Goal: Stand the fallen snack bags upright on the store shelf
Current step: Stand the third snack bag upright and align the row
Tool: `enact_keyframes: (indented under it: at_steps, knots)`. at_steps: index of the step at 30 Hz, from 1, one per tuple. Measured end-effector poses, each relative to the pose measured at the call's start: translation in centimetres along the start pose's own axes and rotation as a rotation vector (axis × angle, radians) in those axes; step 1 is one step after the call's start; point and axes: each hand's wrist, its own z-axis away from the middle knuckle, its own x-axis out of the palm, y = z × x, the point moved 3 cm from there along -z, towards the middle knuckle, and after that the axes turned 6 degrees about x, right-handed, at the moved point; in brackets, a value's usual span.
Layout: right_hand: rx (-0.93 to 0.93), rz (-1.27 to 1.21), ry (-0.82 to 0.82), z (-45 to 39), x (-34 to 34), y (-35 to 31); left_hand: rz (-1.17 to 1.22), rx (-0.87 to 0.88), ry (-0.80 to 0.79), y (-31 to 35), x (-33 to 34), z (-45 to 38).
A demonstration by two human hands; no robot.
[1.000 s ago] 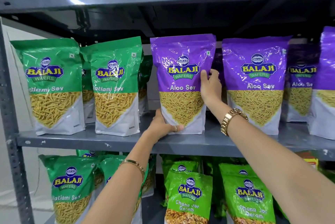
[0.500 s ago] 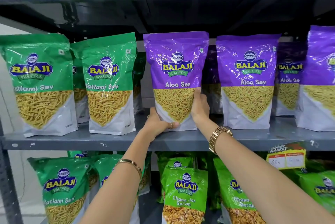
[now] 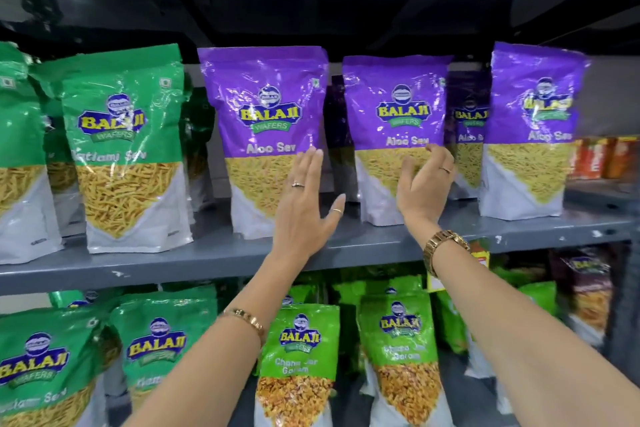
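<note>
On the middle shelf (image 3: 214, 258) the purple Aloo Sev bags stand upright in a row, faces forward, gusseted bottoms flat on the grey metal — a display arrangement that lets each label be read. The green Ratlami Sev bag (image 3: 130, 149) to their left stands the same way. No bag on this shelf looks fallen from here, though what sits behind the front row is in shadow.

The left hand (image 3: 304, 205) is raised with fingers straight and together, thumb spread, palm flat toward the right edge of the first purple bag (image 3: 263, 136); it grips nothing and seems placed to steady or nudge that bag. The right hand (image 3: 424, 184) is open too, fingers loosely curled over the lower front of the second purple bag (image 3: 394, 115) — blur makes it hard to say whether it touches the film or hovers just off it. Both forearms reach up and forward from below, wrists bent slightly back, the right one wearing a gold watch (image 3: 445, 246).

My guess is the second bag is the one about to be squared up.
</note>
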Motion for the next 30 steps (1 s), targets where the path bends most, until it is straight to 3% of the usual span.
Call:
enact_keyframes:
  at_steps: [5, 8, 10, 12, 19, 30]
  knots:
    - [0.043, 0.010, -0.120, -2.8, -1.8, 4.3, 0.153, -0.136, -0.002, 2.9, 5.0, -2.0]
    - [0.079, -0.024, -0.293, -3.9, -1.5, 6.3, 0.373, -0.481, -0.081, 3.2, 8.8, -2.6]
    - [0.181, -0.065, -0.500, -4.0, -0.7, 7.7, 0.491, -0.769, -0.176, 3.1, 11.0, -2.7]
    - [0.276, -0.100, -0.706, -3.7, 0.2, 8.4, 0.486, -0.914, -0.293, 3.2, 12.1, -2.9]
    - [0.534, -0.336, -0.850, -3.8, 1.5, 9.4, 0.489, -0.937, -0.350, 3.0, 13.1, -3.0]
    - [0.610, -0.434, -0.842, -3.7, 1.3, 9.6, 0.542, -0.942, -0.301, 2.2, 13.1, -2.6]
